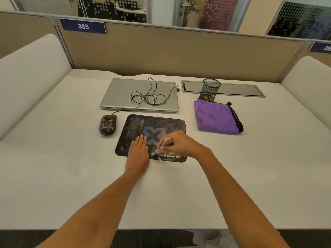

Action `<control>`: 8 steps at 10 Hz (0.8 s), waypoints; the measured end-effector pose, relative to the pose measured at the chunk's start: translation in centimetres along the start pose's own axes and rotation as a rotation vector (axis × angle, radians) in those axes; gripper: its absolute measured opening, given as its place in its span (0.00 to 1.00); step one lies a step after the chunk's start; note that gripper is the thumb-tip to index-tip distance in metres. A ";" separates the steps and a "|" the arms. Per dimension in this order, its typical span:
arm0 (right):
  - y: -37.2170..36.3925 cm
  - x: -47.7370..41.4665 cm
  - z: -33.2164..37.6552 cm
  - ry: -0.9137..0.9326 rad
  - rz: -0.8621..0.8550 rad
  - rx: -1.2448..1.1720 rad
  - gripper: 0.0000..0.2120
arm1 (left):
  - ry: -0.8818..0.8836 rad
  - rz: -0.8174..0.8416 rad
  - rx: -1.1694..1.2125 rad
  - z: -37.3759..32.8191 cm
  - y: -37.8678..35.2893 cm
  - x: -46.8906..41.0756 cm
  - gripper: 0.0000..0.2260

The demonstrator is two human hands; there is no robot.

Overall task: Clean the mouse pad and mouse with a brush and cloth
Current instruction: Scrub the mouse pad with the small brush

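A dusty black mouse pad (136, 126) with an X logo lies in the middle of the white desk. My left hand (138, 153) rests flat on its near left part, fingers together. My right hand (179, 143) grips a wooden-handled brush (162, 151), whose bristles touch the pad's near edge beside the printed brand name. A dirty black wired mouse (108, 124) sits just left of the pad. A folded purple cloth (215, 118) lies to the right of the pad, apart from both hands.
A closed silver laptop (121, 93) lies behind the pad with the mouse cable (151, 93) coiled on its lid. A black mesh pen cup (210, 89) stands behind the cloth, in front of a desk cable tray (238, 89). Beige partitions (161, 54) enclose the desk.
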State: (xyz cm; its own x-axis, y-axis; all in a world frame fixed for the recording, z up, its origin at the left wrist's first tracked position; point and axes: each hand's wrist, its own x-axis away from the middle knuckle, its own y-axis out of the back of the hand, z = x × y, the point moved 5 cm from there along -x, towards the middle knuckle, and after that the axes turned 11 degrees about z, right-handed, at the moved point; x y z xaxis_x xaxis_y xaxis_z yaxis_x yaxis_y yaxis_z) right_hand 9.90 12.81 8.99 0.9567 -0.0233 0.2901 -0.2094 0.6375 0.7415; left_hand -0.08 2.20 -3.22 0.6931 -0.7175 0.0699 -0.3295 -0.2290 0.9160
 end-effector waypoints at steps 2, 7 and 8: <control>1.6 0.5 -1.7 -0.136 0.111 0.058 0.07 | 0.005 0.001 0.009 -0.1 0.0 0.0 0.21; 1.1 1.8 -2.1 -0.048 -0.032 0.003 0.07 | 0.000 0.009 0.021 -0.2 0.1 0.2 0.21; 0.7 1.8 -2.1 -0.048 0.032 0.013 0.07 | 0.003 0.012 0.021 -0.2 0.1 0.3 0.21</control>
State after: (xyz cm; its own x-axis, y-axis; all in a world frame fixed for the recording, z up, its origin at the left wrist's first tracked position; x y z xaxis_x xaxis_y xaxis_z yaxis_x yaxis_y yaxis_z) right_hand 11.91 14.81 8.79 0.9386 -0.0401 0.3426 -0.2429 0.6282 0.7391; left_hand 0.21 2.11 -2.98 0.6910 -0.7182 0.0817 -0.3511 -0.2347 0.9065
